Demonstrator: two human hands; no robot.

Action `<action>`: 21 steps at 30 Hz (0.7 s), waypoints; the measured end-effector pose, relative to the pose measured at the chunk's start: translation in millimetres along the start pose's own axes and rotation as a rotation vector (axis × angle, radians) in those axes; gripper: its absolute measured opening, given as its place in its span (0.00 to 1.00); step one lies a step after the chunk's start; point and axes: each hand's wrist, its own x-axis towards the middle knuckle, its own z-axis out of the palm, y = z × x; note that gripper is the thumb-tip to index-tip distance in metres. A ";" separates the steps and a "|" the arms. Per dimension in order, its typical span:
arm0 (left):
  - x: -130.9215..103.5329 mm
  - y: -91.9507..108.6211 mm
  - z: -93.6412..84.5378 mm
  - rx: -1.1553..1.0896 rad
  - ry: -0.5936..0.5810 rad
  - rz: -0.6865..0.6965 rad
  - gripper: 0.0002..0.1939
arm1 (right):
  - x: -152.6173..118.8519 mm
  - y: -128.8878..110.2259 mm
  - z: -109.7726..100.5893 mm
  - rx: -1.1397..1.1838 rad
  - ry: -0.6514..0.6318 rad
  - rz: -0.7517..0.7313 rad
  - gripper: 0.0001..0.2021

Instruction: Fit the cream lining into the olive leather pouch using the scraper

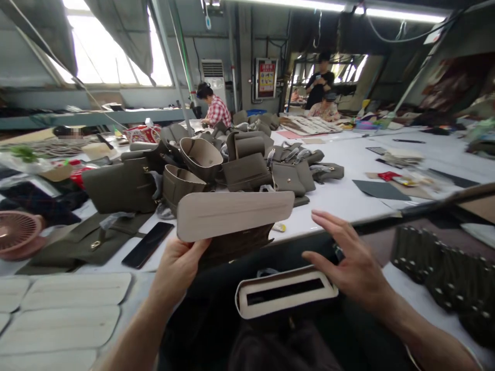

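My left hand (180, 265) pinches a pale beige bag panel (235, 210) with rounded corners by its lower left edge, tilted up in front of me. A dark piece (240, 242) hangs just below the panel; I cannot tell whether they are joined. My right hand (353, 263) is open, thumb and fingers apart, touching neither panel nor table. Below it, at my lap, sits a dark bag body (270, 322) with a cream rectangular rim (286, 304) around a long dark slot. Similar pale panels (77, 293) lie in rows at the lower left.
Olive-grey handbags (247, 172) are heaped on the white table (340, 154). A black phone (148, 245) and a pink fan (19, 234) stand at left. Dark strap-like pieces (436, 273) line the right side. A person in a checked shirt (218, 111) and others are farther back.
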 end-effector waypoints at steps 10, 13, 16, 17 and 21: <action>-27.5 34.1 27.6 0.256 -0.394 0.048 0.19 | 46.9 -25.4 -0.1 -0.015 0.036 -0.304 0.39; -30.5 22.3 26.0 0.388 -0.496 -0.018 0.17 | 30.9 -15.1 1.6 -0.004 0.022 -0.186 0.42; -36.7 9.3 27.6 0.534 -0.508 -0.027 0.10 | 9.7 -5.7 8.4 0.047 -0.024 -0.093 0.44; -39.1 6.0 28.7 0.567 -0.504 -0.027 0.10 | 2.6 -2.9 11.3 0.067 -0.042 -0.075 0.44; -47.4 -4.4 33.8 0.631 -0.510 -0.041 0.09 | -20.5 7.4 22.2 0.134 -0.108 -0.014 0.45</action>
